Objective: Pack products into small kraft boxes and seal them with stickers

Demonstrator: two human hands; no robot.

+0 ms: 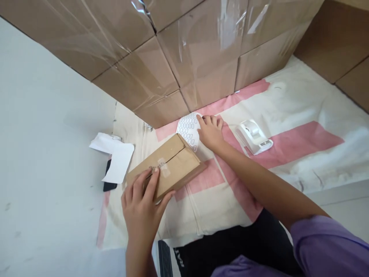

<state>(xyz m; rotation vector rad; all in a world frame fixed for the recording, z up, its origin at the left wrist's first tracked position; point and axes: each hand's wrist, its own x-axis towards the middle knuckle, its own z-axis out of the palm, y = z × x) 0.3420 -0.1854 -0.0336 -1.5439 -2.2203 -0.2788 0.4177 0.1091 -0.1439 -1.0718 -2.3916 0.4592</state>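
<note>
A closed brown cardboard box [173, 161] lies at an angle in front of me, with clear tape across its top seam. My left hand [144, 192] grips its near left part, fingers over the top and thumb along the near side. Just beyond the box is a white sheet printed with rows of small outlined rectangles [187, 125], partly hidden by the box. At the sheet's right edge, my right hand [211, 130] has its thumb and bent fingers on it. To the right of that hand stands a white tape dispenser [253, 136].
Stacked, taped cartons [201, 57] form a wall at the back, with more cartons [331, 46] at the far right. White paper pieces [118, 161] partly cover a dark phone-like object [109, 186] at left. Beneath everything is a pink-and-cream cloth [291, 144].
</note>
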